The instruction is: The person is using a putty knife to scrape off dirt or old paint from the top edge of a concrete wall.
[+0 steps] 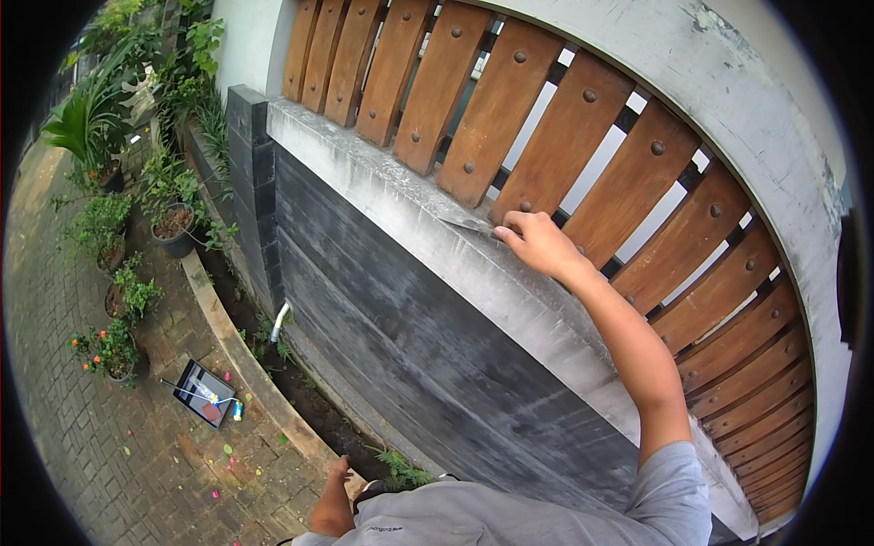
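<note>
My right hand (539,242) reaches out to the ledge at the foot of the wooden slats. Its fingers are pinched on a thin, flat grey sheet (469,222), which lies against the top of the pale, stained concrete ledge (364,170). What the sheet is made of cannot be made out. Just behind the fingers stands a brown wooden slat (517,187) with dark round bolt heads. My left hand (340,470) hangs low by my side, away from the wall, its fingers loosely apart and nothing visible in them.
Below the ledge runs a dark grey wall (391,300), with a white pipe (280,320) at its base. A curb (218,309) edges a soil strip. On the brick paving (173,437) lie a black tray (194,373) with small items and several potted plants (173,223).
</note>
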Motion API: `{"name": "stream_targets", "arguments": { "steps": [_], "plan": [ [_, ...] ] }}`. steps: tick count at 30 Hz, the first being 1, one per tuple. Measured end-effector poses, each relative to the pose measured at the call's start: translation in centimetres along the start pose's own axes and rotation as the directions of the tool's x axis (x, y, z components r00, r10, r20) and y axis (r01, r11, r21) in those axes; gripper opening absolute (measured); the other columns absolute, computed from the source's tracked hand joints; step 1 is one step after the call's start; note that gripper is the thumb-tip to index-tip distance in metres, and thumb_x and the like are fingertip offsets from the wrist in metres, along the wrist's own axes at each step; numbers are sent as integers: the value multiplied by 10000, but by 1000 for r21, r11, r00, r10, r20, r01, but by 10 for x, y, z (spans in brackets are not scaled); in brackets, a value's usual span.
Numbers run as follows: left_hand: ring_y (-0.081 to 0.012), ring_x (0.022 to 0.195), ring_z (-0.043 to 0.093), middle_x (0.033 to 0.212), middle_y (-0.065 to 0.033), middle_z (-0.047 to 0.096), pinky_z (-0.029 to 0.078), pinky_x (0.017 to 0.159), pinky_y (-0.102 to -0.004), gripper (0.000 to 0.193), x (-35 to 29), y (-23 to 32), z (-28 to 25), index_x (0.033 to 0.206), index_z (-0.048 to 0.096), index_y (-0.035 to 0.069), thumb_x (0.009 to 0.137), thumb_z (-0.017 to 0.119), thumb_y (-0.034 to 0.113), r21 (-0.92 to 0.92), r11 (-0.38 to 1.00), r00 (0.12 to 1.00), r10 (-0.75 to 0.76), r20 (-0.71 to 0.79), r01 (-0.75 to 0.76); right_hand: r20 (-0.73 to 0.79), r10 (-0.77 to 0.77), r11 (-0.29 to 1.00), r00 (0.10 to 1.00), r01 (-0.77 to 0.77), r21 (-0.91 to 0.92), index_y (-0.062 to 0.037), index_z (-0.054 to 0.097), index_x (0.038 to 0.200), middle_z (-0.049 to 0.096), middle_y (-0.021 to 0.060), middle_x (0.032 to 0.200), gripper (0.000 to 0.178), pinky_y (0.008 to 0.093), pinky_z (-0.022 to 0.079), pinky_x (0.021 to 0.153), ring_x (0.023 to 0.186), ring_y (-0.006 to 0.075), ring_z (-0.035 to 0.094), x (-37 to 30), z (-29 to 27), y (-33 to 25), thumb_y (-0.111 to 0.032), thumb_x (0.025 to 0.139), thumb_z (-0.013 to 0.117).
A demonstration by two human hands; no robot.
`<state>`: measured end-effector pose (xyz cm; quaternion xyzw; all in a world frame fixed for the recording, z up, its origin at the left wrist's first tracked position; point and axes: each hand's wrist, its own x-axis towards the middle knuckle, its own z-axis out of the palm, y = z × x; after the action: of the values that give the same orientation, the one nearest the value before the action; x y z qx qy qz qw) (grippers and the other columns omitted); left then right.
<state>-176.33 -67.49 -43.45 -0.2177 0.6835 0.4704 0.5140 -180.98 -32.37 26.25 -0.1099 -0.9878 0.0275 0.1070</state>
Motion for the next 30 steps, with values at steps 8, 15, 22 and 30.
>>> {"name": "stream_targets", "arguments": {
  "steps": [8, 15, 22, 30],
  "plan": [
    [-337, 775, 656, 1006, -131, 591, 488, 616, -460, 492, -2, -26, -6, 1127, 532, 42, 850, 530, 449, -56, 998, 1000, -14, -10, 14, 96, -425, 903, 900, 414, 115, -31, 629, 904, 637, 191, 760, 332, 409, 478, 670, 746, 340, 622, 10, -5, -109, -361, 866, 621],
    [-360, 921, 622, 1320, -127, 485, 476, 745, -493, 570, 10, -5, -37, 1369, 391, 141, 899, 460, 456, -19, 999, 999, -48, -2, 48, 70, 15, 985, 997, -2, -171, 26, 635, 836, 643, 213, 773, 365, 420, 491, 714, 777, 347, 634, -30, -57, -7, -338, 846, 640],
    [-344, 849, 649, 1148, -155, 577, 495, 673, -457, 539, -13, 5, -35, 1239, 510, 58, 853, 525, 433, -43, 999, 995, 28, -95, -32, 26, 61, 998, 998, -61, -10, 43, 639, 900, 650, 246, 939, 380, 457, 486, 835, 933, 388, 625, 17, -2, -19, -334, 875, 605],
    [-297, 923, 628, 1284, -127, 533, 470, 770, -447, 576, -49, 73, -45, 1339, 429, 83, 887, 504, 433, -141, 964, 974, 218, -62, -224, 97, -348, 933, 932, 335, 130, -44, 647, 927, 664, 202, 874, 360, 459, 498, 776, 892, 379, 635, 73, 123, -184, -391, 834, 645]
  ]
}}
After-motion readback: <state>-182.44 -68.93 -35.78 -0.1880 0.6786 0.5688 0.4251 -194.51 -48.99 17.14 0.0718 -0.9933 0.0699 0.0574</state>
